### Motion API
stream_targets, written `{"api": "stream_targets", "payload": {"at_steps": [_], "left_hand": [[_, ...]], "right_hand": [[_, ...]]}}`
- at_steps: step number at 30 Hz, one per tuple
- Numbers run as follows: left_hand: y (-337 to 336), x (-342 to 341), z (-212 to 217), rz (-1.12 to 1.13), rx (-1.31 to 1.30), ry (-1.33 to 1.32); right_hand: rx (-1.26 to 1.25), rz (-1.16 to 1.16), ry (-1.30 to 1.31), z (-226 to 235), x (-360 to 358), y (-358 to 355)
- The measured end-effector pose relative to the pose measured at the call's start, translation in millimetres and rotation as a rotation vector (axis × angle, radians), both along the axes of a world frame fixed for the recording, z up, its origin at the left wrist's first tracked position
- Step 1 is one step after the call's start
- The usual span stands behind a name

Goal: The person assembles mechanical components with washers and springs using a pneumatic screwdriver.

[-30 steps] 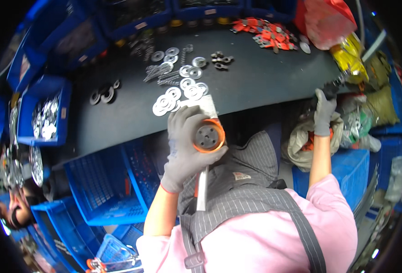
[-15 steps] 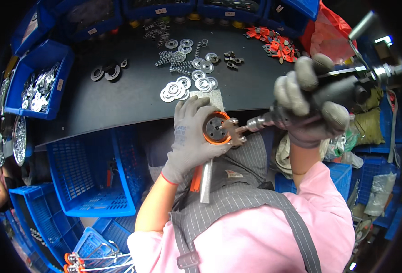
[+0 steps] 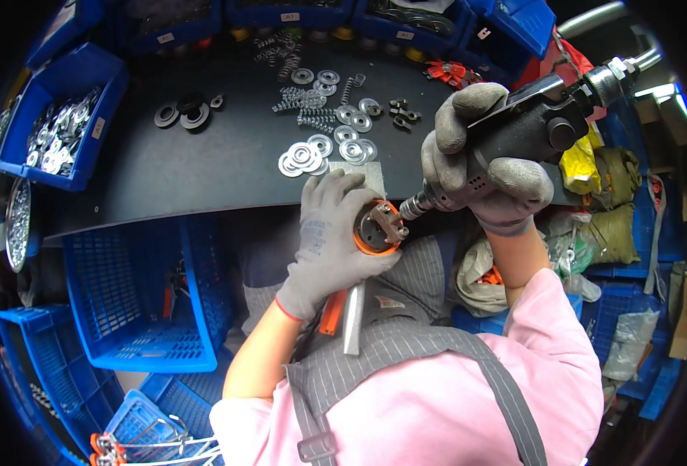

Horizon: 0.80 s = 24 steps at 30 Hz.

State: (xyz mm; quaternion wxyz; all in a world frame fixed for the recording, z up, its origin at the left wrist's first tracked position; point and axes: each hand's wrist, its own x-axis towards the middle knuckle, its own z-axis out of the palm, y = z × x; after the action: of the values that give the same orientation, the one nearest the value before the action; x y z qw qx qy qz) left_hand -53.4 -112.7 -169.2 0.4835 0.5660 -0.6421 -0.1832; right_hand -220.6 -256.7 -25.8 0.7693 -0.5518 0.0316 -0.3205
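At frame centre the left hand (image 3: 329,241) clamps its fingers around an orange-rimmed round part (image 3: 376,227) — the right hand (image 3: 479,167), upper right, grips a black power driver (image 3: 533,128) whose tip meets it.

I found an assembly workshop. The dark tabletop (image 3: 203,179) carried loose steel washers (image 3: 312,151) and springs (image 3: 300,101); blue parts bins (image 3: 56,132) lined its edges, blue crates (image 3: 137,311) stood below, and I noted a powered driver (image 3: 530,132) and work gloves in use.

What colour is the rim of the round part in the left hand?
Orange rim around a dark face, clearest in the head view.
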Motion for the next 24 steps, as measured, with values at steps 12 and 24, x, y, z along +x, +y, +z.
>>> {"api": "stream_targets", "payload": {"at_steps": [12, 24], "left_hand": [[-1, 6, 2, -0.005, 0.063, -0.028], [0, 2, -6, 0.025, 0.017, 0.013]], "right_hand": [[-0.048, -0.163, 0.190, 10, 5, 39], [-0.033, -0.259, 0.187, 3, 13, 67]]}}
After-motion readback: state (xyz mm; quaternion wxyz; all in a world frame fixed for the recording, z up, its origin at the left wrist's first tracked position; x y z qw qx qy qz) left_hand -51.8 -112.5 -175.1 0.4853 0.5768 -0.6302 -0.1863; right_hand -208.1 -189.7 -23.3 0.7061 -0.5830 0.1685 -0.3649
